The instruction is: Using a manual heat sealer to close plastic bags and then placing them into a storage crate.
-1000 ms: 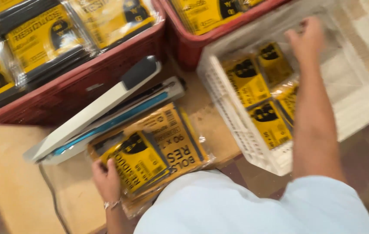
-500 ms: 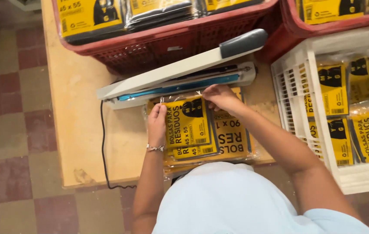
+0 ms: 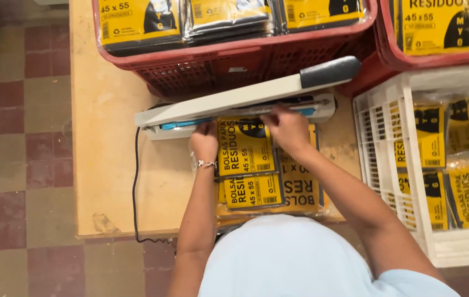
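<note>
A yellow-and-black packet (image 3: 244, 148) of folded bags lies flat on the tabletop (image 3: 108, 165), its top edge pushed up to the sealer (image 3: 234, 107). It sits on top of a small stack of like packets (image 3: 295, 190), the lowest of them wider and turned the other way.

The left hand (image 3: 206, 142) rests at the packet's upper left corner, its fingers curled down onto the plastic edge right at the sealer's mouth; a thin bracelet (image 3: 207, 163) circles the wrist. The right hand (image 3: 288, 127) presses the upper right corner, its fingers bent and pinching the top edge against the sealer's base. Both hands are closed on the packet rather than spread.

The sealer is a long, pale bar machine lying across the tabletop, its arm raised at a slant with a dark grey handle (image 3: 329, 71) at the right end and a blue strip along the base. A black cord (image 3: 135, 187) runs from its left end down over the tabletop's front edge.

Behind the sealer stands a red crate (image 3: 234, 66) filled with more packets; a second red crate (image 3: 388, 38) is at the upper right. To the right, a white basket (image 3: 380, 165) holds several packets lying loosely. The floor (image 3: 20, 165) has red and tan tiles.
</note>
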